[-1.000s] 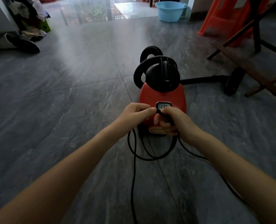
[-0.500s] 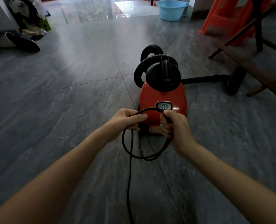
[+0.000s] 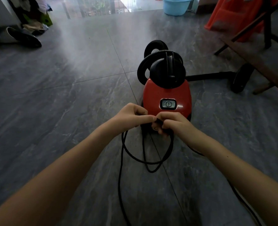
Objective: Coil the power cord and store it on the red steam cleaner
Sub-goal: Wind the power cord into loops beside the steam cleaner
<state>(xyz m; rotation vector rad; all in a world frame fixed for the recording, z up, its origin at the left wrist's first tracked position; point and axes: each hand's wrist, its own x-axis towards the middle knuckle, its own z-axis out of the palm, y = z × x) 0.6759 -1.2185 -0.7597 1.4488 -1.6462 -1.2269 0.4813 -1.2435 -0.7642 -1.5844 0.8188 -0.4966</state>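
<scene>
- A person's two hands meet over the power cord just in front of the red steam cleaner, which stands on the grey tiled floor directly ahead of them.
- The right hand is curled closed around the gathered cord; the left hand pinches the same bundle with thumb and fingertips, the two hands touching at the knuckles.
- Below the hands the cord hangs in two or three loops, their long axis running from the grip down toward the camera; one loose strand trails on along the floor beneath the left forearm, another past the right forearm.
- The cleaner's rear face, with its power switch, lies just beyond the hands; the right hand is the nearer to it. Storing the coil looks to call for a short move forward and up toward the black handle, around which the ribbed hose curves.
- Compared with half a second ago, the hands have closed together: the open arc of cord then spanning between them is now folded into the right-hand grip, adding a loop.
- Coiling appears only partly done, given the slack on the floor.
</scene>
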